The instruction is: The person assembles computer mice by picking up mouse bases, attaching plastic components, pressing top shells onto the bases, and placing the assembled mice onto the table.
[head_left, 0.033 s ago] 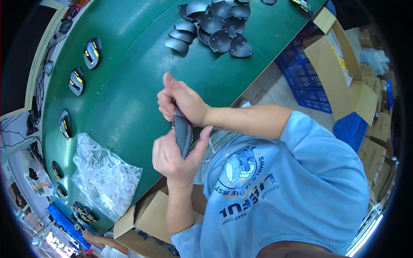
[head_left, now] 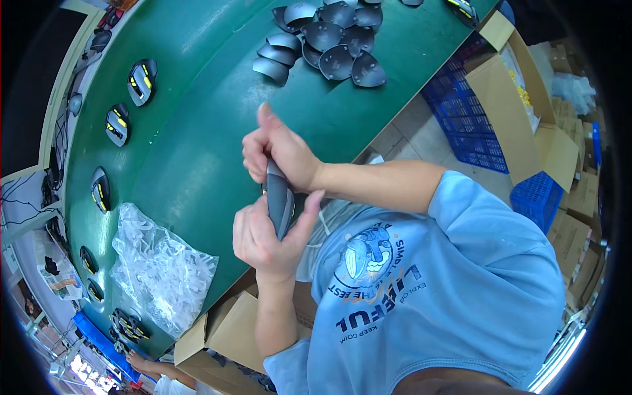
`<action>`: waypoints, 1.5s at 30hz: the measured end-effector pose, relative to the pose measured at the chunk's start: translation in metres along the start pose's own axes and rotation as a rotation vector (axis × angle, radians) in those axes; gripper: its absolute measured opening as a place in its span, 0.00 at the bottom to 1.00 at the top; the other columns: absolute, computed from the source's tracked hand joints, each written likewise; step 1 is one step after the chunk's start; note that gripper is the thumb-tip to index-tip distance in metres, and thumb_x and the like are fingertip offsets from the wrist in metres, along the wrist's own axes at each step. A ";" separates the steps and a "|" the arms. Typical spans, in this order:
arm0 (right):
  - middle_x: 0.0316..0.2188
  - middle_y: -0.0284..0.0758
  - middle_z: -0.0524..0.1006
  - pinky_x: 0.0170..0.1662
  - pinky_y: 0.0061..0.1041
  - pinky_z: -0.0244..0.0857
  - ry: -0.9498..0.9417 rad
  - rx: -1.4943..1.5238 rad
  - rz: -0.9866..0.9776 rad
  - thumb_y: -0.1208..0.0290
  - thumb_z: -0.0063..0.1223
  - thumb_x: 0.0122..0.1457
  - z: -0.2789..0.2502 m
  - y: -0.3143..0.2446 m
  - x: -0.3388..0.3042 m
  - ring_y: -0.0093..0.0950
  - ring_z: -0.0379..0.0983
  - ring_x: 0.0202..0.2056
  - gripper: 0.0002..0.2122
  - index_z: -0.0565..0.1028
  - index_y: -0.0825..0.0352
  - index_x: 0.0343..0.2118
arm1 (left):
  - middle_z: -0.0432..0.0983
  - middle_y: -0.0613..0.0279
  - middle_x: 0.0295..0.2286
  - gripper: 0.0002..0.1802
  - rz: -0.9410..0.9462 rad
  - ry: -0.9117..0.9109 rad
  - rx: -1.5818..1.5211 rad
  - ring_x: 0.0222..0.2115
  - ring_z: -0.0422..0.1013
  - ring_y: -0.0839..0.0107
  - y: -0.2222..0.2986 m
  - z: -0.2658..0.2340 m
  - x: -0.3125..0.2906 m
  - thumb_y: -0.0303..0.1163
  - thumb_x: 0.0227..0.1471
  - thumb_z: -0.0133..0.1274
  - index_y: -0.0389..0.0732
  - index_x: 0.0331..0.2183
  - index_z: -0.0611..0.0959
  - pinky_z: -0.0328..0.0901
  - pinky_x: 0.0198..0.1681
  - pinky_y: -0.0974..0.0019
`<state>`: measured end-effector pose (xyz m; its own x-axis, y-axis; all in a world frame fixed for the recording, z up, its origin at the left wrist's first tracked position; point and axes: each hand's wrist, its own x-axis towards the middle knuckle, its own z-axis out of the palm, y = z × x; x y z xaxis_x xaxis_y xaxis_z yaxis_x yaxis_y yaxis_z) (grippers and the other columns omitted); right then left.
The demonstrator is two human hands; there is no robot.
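Left hand point(head_left: 258, 238) and right hand point(head_left: 282, 153) both grip a dark grey mouse point(head_left: 282, 203) near the table point(head_left: 197, 145) edge.
A clear bag point(head_left: 164, 280) of whitish pieces lies beside the left forearm; dark curved shells point(head_left: 336, 62) pile up beyond the right hand. An open cardboard box point(head_left: 238, 332) meets the edge. Green surface stretches between hands and yellow-marked mice point(head_left: 117, 125).

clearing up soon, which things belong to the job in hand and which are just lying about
Job, likely:
- dark curved device, in left hand and right hand
- loose dark shells

Lying about, seemingly:
- blue crates
- open cardboard box
- clear bag (unsure)
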<state>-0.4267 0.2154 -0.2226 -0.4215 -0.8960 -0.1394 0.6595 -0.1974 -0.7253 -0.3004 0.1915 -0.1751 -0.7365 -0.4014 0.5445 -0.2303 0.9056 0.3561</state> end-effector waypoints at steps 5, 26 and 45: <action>0.17 0.29 0.64 0.24 0.21 0.57 0.160 0.231 -0.062 0.30 0.24 0.65 0.000 0.008 -0.001 0.22 0.62 0.18 0.37 0.66 0.63 0.19 | 0.78 0.60 0.24 0.29 -0.403 0.059 -0.260 0.24 0.73 0.71 -0.011 0.005 -0.019 0.42 0.35 0.79 0.32 0.29 0.78 0.69 0.29 0.67; 0.39 0.43 0.75 0.43 0.35 0.69 -0.489 -1.134 -0.271 0.57 0.75 0.44 -0.001 -0.043 -0.022 0.40 0.74 0.40 0.32 0.71 0.71 0.47 | 0.68 0.60 0.27 0.35 -0.471 -0.009 -0.390 0.27 0.66 0.68 -0.065 -0.017 -0.027 0.46 0.30 0.79 0.35 0.32 0.75 0.64 0.29 0.64; 0.40 0.43 0.78 0.48 0.31 0.73 -0.407 -0.743 -0.138 0.64 0.69 0.55 -0.014 -0.031 -0.018 0.34 0.79 0.42 0.25 0.70 0.73 0.49 | 0.71 0.52 0.31 0.36 -0.618 -0.103 -0.326 0.31 0.69 0.56 -0.060 -0.010 -0.016 0.45 0.34 0.77 0.32 0.36 0.75 0.66 0.35 0.57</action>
<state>-0.4485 0.2429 -0.2067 -0.1182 -0.9842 0.1321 -0.0199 -0.1307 -0.9912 -0.2687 0.1419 -0.1977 -0.5925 -0.7993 0.0999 -0.4356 0.4222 0.7950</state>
